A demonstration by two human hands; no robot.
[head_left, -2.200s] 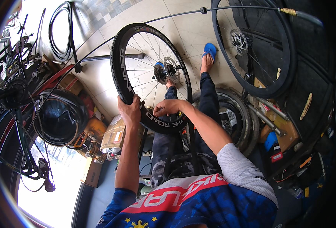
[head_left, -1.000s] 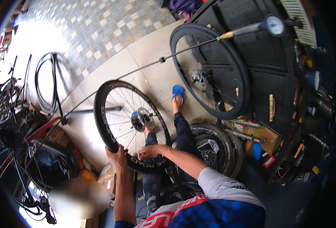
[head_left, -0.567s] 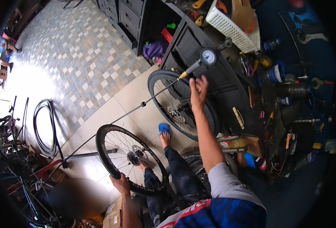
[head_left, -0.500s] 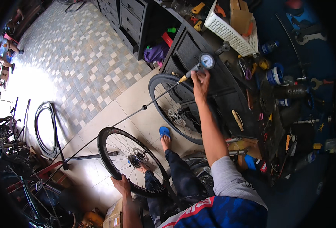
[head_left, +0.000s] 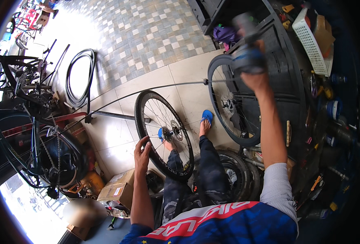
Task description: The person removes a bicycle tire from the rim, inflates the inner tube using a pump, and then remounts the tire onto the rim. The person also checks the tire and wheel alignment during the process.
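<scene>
My right hand (head_left: 256, 80) is raised at the upper right, wrapped round the grip of a tyre inflator (head_left: 248, 60); both are smeared by motion. A thin black air hose (head_left: 163, 86) stretches from the inflator across to the left. A black-rimmed bicycle wheel (head_left: 141, 112) stands tilted before my legs, with a cassette (head_left: 167, 135) and a disc rotor (head_left: 176, 128) at its hub. Beside the wheel's left side is my left hand (head_left: 141, 155), open, fingers apart and pointing up near the tyre. Whether it touches the tyre I cannot tell.
Another wheel (head_left: 213, 93) leans against the dark cabinet (head_left: 279, 65) on the right. Bicycles (head_left: 35, 138), a coiled black tube (head_left: 69, 81) and a cardboard box (head_left: 117, 189) lie to the left. A white basket (head_left: 310, 44) and tools crowd the workbench.
My left hand has loosened from the wheel's rim and its fingers have spread. The inflator in my right hand has swung, its gauge no longer clear. The view has shifted, moving the scene rightward.
</scene>
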